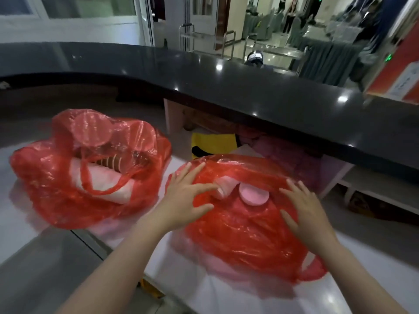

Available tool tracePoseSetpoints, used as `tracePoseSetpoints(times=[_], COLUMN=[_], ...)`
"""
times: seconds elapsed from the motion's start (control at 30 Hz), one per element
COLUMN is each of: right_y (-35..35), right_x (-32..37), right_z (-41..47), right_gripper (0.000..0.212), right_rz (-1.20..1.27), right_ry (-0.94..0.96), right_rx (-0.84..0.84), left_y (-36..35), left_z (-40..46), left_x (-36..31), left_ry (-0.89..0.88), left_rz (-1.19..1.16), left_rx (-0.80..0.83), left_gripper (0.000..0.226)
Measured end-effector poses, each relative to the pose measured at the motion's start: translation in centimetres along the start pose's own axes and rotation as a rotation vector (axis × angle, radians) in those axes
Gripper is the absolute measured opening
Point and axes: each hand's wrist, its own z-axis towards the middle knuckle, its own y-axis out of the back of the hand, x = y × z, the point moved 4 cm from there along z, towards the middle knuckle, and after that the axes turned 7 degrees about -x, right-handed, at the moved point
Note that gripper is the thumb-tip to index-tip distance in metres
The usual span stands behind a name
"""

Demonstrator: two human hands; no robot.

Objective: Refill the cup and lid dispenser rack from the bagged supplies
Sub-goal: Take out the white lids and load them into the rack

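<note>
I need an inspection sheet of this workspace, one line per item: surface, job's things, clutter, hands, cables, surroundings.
Surface: pale glossy worktop below a dark counter.
Job's things: left red bag open, showing a cup stack; right red bag showing a pink lid. Dispenser rack not seen.
Clutter: yellow item under the counter.
Hands: left hand and right hand rest flat on the right bag, fingers spread.
Cables: nothing seen.
Surroundings: people, blurred, behind the counter.

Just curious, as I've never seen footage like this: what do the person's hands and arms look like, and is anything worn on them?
Both are bare: the left hand and right hand wear no gloves, rings or watch that show, and the forearms carry no sleeves up to the picture's edge. The nails look short and plain. No markings show.
</note>
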Motion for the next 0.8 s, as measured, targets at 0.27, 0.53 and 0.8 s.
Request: tracePoseSetpoints(times=[0.27, 0.53, 0.8], right_y=[-4.1, -8.9, -10.9], right_x=[-3.3, -3.3, -2.9], right_z=[6.0, 9.4, 10.2], right_gripper=[0.060, 0.070, 0.018], right_rz=[0.053, 0.379, 0.451], right_ry=[-0.042, -0.115, -0.247], right_rx=[0.238, 0.354, 0.209], left_y=[-2.8, -5.6, -9.7], left_z=[6.6, 13.2, 16.6], left_x=[0.7, 2.3, 3.9], left_ry=[0.115, 0.102, 0.209], left_rz=[0.124, 0.112, 0.009], left_rx=[0.062, 0.240, 0.166], left_gripper=[0.085, 0.082, 0.030])
